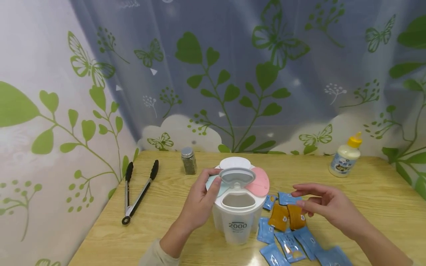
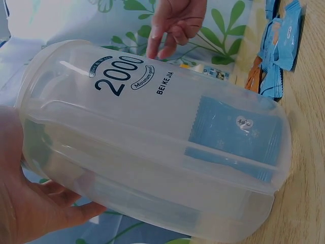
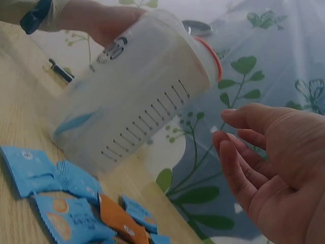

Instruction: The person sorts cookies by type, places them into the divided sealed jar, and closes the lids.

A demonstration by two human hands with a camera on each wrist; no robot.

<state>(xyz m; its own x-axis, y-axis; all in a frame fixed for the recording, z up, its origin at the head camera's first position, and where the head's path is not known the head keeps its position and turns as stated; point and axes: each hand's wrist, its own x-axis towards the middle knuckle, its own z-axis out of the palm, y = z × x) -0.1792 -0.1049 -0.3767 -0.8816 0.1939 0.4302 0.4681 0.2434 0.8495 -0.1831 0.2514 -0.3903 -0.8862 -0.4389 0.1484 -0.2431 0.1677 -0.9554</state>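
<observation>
A clear plastic storage container point(image 1: 237, 231) marked 2000 stands on the table, its lid split into white, pale blue and pink point(image 1: 259, 181) flaps. The front flap point(image 1: 237, 176) is raised over an opening. My left hand point(image 1: 199, 197) grips the lid's left side, its thumb near the raised flap. Through the wall in the left wrist view, a blue packet point(image 2: 236, 134) shows at the bottom. My right hand point(image 1: 327, 207) hovers to the right with loosely bent fingers and holds nothing. Below it lie several blue packets point(image 1: 290, 246) and two orange-brown packets point(image 1: 279, 217).
Black-and-silver tongs point(image 1: 141, 195) lie spread at the left. Behind the container's left side stands a small spice jar point(image 1: 189, 161) with a grey lid. A white bottle point(image 1: 344, 159) with a yellow nozzle is at the back right. A leaf-printed curtain point(image 1: 229, 85) hangs behind the table.
</observation>
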